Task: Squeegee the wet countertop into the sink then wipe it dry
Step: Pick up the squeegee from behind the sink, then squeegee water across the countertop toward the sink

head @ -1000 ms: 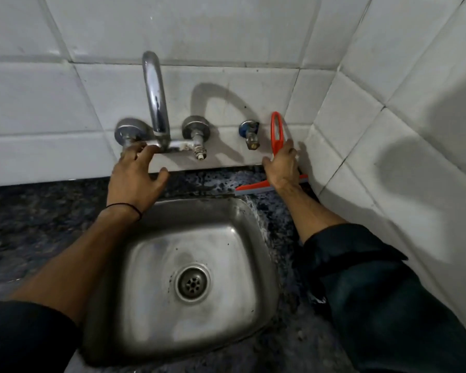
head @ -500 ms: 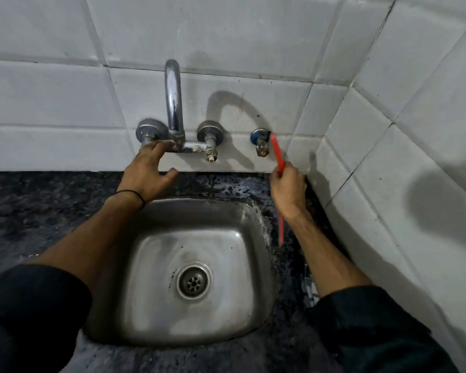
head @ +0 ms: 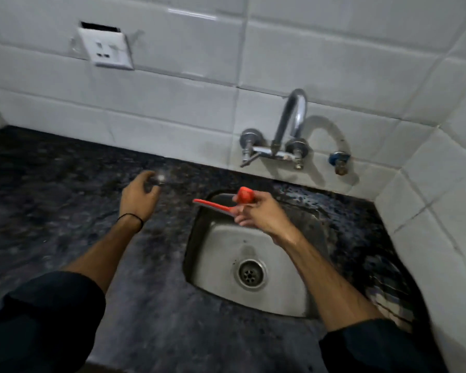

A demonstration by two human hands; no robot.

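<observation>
My right hand (head: pixel 258 211) grips a red squeegee (head: pixel 221 204) by its handle and holds it in the air over the back left corner of the steel sink (head: pixel 288 294). Its blade points left, toward the sink's rim. My left hand (head: pixel 139 196) hovers over the dark speckled countertop (head: pixel 65 211) left of the sink, fingers loosely curled and holding nothing. Water drops glisten on the counter behind and to the right of the sink.
A chrome tap (head: pixel 285 135) with two valves sticks out of the white tiled wall behind the sink, with a small blue valve (head: pixel 339 161) to its right. A white wall socket (head: pixel 105 48) hangs loose at upper left. A tiled side wall closes the right.
My right hand has carried the squeegee from the back right corner leftward over the sink. My left hand has left the tap and moved left over the counter. The view has swung left.
</observation>
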